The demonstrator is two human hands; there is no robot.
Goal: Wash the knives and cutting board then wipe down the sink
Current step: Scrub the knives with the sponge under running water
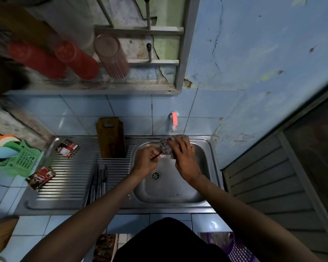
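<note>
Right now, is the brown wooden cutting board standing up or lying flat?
Standing: the brown wooden cutting board leans upright against the blue tiled wall.

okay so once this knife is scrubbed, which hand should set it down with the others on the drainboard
Probably the left hand: it already grips the knife and is nearer the drainboard; the right hand holds the scrubber.

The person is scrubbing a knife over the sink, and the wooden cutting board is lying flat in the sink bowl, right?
Not quite. The head view shows the cutting board standing upright against the tiled wall on the drainboard, not lying in the sink bowl. The rest holds: the left hand holds a knife, and the right hand scrubs it.
</note>
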